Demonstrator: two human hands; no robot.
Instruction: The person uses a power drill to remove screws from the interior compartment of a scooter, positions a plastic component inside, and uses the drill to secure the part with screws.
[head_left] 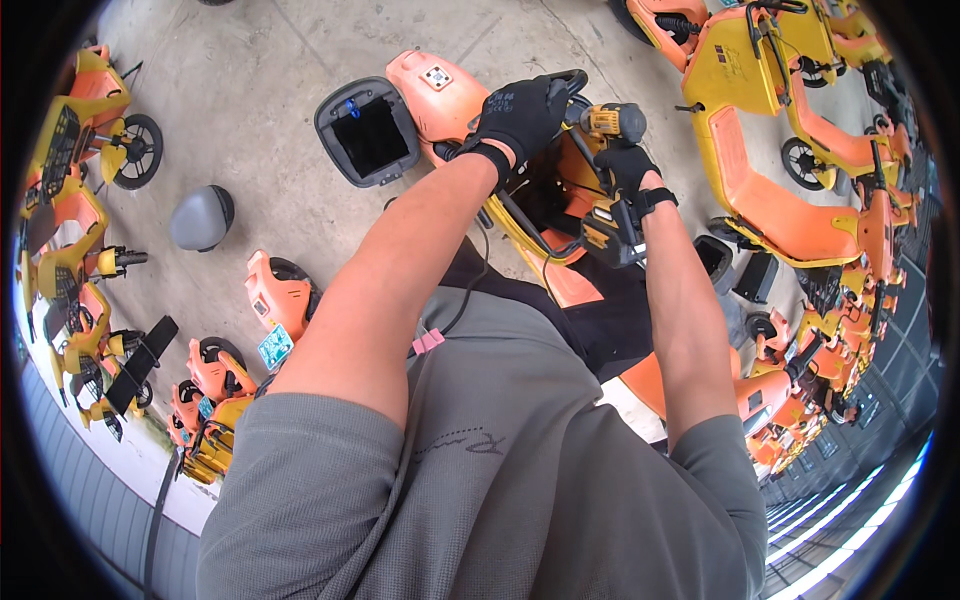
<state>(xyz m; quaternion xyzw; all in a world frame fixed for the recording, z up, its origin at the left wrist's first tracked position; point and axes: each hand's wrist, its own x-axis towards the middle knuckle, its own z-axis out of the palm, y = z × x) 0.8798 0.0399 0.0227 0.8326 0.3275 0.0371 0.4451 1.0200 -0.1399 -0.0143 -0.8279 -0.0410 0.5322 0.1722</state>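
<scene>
My left hand, in a black glove, is closed on a black tubular bar at the top of an orange and yellow scooter in front of me. My right hand, also gloved, is wrapped around the grip of a yellow and black cordless drill, with its battery below the fingers. The drill is over the scooter's open dark cavity, where cables and a frame show; its tip is hidden near my left hand. A dark open box with a blue latch lies beside the scooter's orange front panel.
A grey rounded object rests on the concrete floor. Rows of orange and yellow scooters stand left and right. An orange scooter part is near my left arm. Dark boxes sit by my right arm.
</scene>
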